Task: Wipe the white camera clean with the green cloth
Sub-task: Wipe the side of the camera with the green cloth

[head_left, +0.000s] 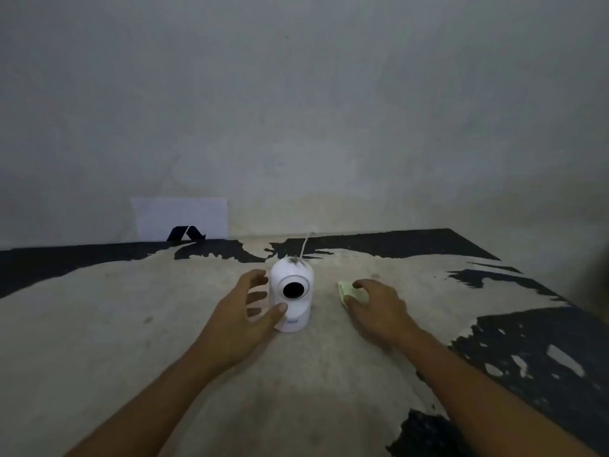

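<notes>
- Your white, dome-topped plastic camera (291, 296) stands upright near the middle of the worn tabletop (99, 324), whose pale surface is patched with flaking black. Its round black lens faces you.
- A dark grey smudge marks the top of the camera's dome, and a thin white cable (306, 244) rises from behind it toward the back edge of the table.
- Your left hand (245, 319) is cupped around the camera's left side: the thumb tip touches the lower front of the body, and the fingers are spread and curled beside it. The grip is loose rather than clenched, and whether the fingers actually press the shell cannot be told.
- Your right hand (379, 311) lies palm down just to the right of the camera, apart from it, with its fingers bent over the small, pale green folded cloth (351, 291).
- The cloth lies flat on the table; your fingertips rest on it, but whether they pinch it cannot be told.
- A white sheet of paper (179, 217) leans against the grey wall (296, 110) at the back left, with a small black object (186, 233) in front of it.
</notes>
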A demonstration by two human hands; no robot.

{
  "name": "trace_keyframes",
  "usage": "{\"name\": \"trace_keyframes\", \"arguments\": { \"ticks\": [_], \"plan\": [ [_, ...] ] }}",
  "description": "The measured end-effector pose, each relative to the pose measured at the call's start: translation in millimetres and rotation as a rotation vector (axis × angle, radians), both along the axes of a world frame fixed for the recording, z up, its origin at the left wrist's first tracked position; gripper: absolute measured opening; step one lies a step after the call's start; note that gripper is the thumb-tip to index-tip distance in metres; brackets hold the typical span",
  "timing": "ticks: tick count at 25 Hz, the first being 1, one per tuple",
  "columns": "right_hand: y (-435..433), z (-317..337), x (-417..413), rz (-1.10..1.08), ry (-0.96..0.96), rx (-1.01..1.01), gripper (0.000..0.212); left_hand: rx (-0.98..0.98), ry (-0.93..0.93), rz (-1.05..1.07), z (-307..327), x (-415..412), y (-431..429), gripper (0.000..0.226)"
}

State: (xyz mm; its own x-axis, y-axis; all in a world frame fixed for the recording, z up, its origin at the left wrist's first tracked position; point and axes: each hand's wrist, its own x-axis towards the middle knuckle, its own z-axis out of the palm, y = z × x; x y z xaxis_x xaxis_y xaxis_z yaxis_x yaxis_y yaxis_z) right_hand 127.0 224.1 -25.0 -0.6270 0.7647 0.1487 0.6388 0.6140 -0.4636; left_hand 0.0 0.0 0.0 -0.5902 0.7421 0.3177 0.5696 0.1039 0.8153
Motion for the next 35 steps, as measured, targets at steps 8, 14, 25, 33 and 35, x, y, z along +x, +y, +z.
{"name": "trace_keyframes", "arguments": {
  "ticks": [8, 14, 25, 33, 35],
  "plan": [
    [-2, -13, -17, -0.097, -0.051, 0.249, 0.04, 0.086, -0.053, 0.037, -26, -1, 19, 0.057],
    [6, -27, -18, -0.064, 0.144, 0.206, 0.018, 0.075, -0.063, 0.03, -33, -6, 26, 0.051],
    [-55, 15, -13, 0.309, 0.868, 0.135, 0.025, 0.091, -0.083, -0.013, -32, -9, 22, 0.043],
    [-60, -1, -25, 0.459, 0.846, 0.254, 0.033, 0.1, -0.087, -0.013, -37, -14, 26, 0.049],
    [-61, -1, -27, 0.409, 0.867, 0.194, 0.035, 0.1, -0.095, -0.016, -37, -14, 26, 0.049]
  ]
}}
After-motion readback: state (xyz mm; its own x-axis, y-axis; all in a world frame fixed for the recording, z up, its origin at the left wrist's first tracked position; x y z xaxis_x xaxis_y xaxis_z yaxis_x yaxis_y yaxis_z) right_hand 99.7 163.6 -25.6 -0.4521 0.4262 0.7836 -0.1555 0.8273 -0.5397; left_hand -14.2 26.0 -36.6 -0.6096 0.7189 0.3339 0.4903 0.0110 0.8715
